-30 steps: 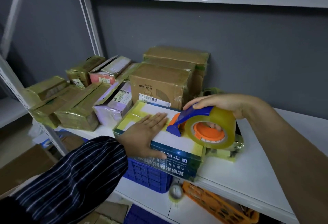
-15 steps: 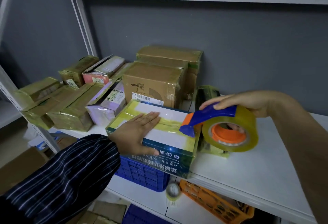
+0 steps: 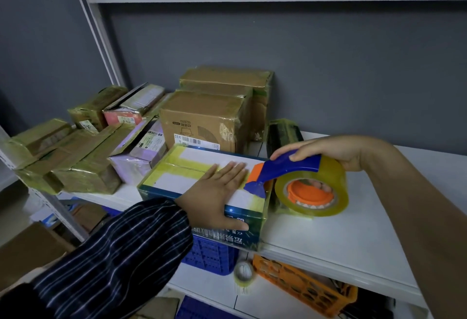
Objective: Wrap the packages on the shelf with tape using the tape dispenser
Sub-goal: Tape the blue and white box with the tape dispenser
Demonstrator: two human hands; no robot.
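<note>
At centre frame our flat left hand (image 3: 217,192) presses the partly taped white-topped blue box (image 3: 182,182) on the white shelf (image 3: 341,230); our right hand (image 3: 328,149) grips the blue-and-orange tape dispenser (image 3: 285,171) at its right edge. Brown cartons (image 3: 202,116) behind look wrapped.

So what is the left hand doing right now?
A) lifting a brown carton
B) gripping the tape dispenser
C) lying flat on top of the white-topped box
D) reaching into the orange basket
C: the left hand lies with straight fingers on the taped top of the white-topped box, while the right hand grips the tape dispenser at the box's right edge.
</note>
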